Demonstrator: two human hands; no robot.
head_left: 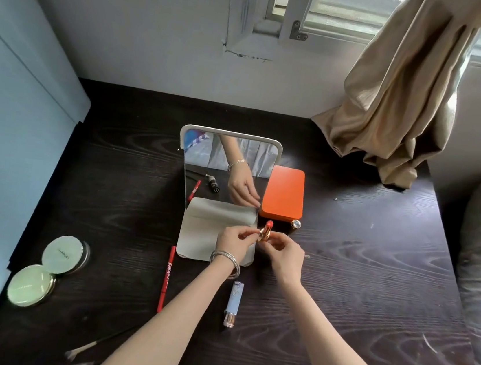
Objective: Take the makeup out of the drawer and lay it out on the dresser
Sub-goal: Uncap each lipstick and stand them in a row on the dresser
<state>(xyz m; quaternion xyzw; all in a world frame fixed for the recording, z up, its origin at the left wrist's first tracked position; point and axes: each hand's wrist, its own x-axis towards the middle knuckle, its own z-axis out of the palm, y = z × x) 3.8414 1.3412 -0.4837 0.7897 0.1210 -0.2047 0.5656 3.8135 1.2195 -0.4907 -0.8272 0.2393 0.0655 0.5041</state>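
Both hands hold a gold lipstick (265,231) with its red tip showing, just above the dark dresser top (373,274). My left hand (233,240), with silver bangles on the wrist, pinches the tube from the left. My right hand (286,256) grips it from the right. The lipstick's black cap (294,226) with a jewelled end lies next to an orange case (284,192). A red pencil (166,279), a pale blue tube (233,304) and an open green compact (48,269) lie on the dresser. No drawer is in view.
A folding mirror (225,168) stands on its grey base (211,233) in the middle. A brush (91,347) lies at the front left edge. A beige curtain (402,90) hangs onto the back right corner. A light blue cabinet (5,138) borders the left side.
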